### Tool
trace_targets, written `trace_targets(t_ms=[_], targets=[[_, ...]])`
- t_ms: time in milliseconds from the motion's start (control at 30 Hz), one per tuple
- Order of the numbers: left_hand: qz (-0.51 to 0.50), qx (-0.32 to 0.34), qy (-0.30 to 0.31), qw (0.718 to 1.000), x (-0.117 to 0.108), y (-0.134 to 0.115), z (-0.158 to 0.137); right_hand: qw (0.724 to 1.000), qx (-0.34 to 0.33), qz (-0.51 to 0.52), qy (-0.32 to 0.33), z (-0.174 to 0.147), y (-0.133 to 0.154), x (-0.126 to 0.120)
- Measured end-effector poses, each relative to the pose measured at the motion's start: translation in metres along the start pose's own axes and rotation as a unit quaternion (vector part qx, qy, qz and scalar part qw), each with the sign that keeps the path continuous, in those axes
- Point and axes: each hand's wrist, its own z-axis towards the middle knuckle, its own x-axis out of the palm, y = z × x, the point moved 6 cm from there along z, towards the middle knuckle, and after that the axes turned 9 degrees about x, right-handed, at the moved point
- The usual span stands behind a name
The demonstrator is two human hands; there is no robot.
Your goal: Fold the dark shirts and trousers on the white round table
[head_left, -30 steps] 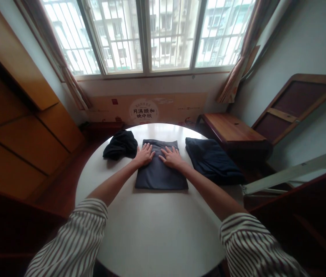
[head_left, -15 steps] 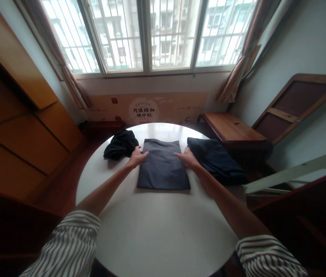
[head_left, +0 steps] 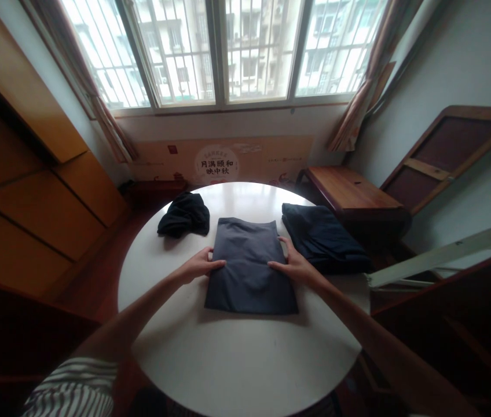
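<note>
A dark grey folded piece of clothing (head_left: 249, 272) is in the middle of the head view, over the white round table (head_left: 245, 359). My left hand (head_left: 202, 263) grips its left side, thumb on top and fingers at the edge and beneath. On the opposite edge, my right hand (head_left: 293, 263) holds it the same way. The cloth looks flat and neatly squared; its exact kind I cannot make out. To the left lies a crumpled black garment (head_left: 183, 215). Dark navy folded clothes (head_left: 321, 238) rest at the table's right, just beyond my right hand.
Past the table's far right stands a low wooden table (head_left: 354, 188). A pale metal frame (head_left: 440, 252) reaches toward the table's right edge. Wooden cabinets (head_left: 32, 214) line the left, and a barred window (head_left: 254, 52) is at the back.
Both hands have drawn the grey folded clothing toward me, and it appears slightly lifted from the table. The black garment and the navy clothes have stayed in place.
</note>
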Motion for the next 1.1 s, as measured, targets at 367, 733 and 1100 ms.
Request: trace_targets(t_ms=[367, 733, 1100], targets=[[-0.069, 0.073, -0.048, 0.994, 0.014, -0.008, -0.009, 0.994, 0.067, 0.088, -0.002, -0.023, 0.008, 0.005], [-0.123, 0.121, -0.085, 0.981, 0.016, -0.012, 0.006, 0.975, 0.151, 0.159, -0.036, -0.011, 0.008, 0.006], [-0.185, 0.067, -0.067, 0.978, 0.014, -0.004, 0.011, 0.949, 0.131, 0.282, 0.048, -0.010, 0.015, 0.019]])
